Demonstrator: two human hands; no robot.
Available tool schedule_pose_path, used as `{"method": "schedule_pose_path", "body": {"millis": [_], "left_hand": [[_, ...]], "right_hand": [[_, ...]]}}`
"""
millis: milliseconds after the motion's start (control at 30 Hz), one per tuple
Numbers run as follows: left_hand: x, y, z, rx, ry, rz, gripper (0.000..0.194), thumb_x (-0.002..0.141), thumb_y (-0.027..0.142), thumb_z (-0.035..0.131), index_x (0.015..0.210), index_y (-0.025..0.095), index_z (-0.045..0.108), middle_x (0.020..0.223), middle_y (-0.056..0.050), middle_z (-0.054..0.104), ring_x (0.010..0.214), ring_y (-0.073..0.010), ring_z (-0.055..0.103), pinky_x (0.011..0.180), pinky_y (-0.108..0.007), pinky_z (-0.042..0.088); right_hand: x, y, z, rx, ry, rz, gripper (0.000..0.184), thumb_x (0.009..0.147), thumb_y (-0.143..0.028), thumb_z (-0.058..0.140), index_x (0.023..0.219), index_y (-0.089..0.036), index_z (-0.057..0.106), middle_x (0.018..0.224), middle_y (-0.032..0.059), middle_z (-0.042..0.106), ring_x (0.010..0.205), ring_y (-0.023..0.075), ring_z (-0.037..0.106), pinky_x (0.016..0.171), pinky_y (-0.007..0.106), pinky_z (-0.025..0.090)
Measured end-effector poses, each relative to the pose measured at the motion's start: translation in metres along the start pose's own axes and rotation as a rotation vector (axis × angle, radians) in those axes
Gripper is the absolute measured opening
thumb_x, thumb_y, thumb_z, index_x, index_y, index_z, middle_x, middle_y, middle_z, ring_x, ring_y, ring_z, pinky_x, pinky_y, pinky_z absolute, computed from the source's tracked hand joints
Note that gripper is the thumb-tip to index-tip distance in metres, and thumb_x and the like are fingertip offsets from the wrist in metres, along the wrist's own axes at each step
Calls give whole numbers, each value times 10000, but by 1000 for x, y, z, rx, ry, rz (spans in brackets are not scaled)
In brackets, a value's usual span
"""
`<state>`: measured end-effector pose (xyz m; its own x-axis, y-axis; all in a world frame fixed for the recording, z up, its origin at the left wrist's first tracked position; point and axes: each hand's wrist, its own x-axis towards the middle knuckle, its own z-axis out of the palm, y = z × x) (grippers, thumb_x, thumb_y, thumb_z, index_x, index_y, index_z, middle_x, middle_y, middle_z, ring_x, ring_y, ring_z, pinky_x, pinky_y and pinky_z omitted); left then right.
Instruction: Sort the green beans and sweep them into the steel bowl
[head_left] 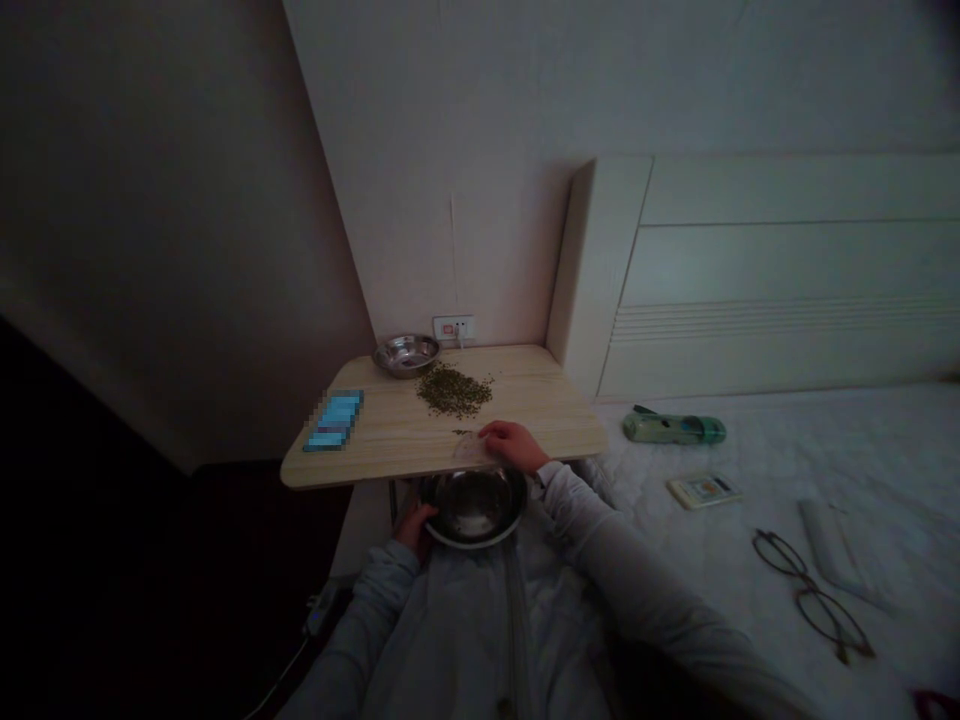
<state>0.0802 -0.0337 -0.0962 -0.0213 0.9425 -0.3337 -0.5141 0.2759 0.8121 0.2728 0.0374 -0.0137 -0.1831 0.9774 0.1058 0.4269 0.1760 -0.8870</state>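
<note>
Two hands grip: the left hand [414,530] the near bowl [476,508] below the tabletop's [551,405] front edge, the right hand [514,446] a clear flat piece [469,446] on top. Beyond lie small green beans [454,390], then a far bowl [407,356].

See screen [334,420] left on counter [540,390], rear bowl [407,356] behind-left of grains [454,390]; front bowl [474,508] before counter; bottle [673,428], phone [703,490], glasses [807,581] on bed [645,570], right.

Table [540,395]: 1 metal bowl [406,356], green grains [454,391], 1 phone [334,420].
</note>
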Motion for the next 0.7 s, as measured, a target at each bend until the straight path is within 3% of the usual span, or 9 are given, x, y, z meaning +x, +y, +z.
{"method": "schedule_pose_path", "body": {"millis": [167,367,700], "left_hand": [[2,-1,-4,-8,25,-65,180,469,159,618,642,189,579,635,-23,624,805,-256,613,680,-346,469],[4,-1,-4,-12,13,-39,238,459,146,622,690,186,582,649,-20,636,807,-260,616,673,-343,470],[2,6,0,-25,-18,17,297,447,127,633,740,164,603,675,-41,656,860,-284,613,738,-376,466]], "right_hand": [[2,-1,-2,149,-14,45,231,610,-189,489,781,-158,642,578,-28,580,534,91,441,538,219,324],[12,2,-7,303,131,45,297,638,-250,490,889,-159,621,661,-16,603,566,95,461,589,233,365],[31,10,1,133,191,-46,328,704,-213,443,987,-173,605,671,-11,589,673,120,514,762,287,400]]}}
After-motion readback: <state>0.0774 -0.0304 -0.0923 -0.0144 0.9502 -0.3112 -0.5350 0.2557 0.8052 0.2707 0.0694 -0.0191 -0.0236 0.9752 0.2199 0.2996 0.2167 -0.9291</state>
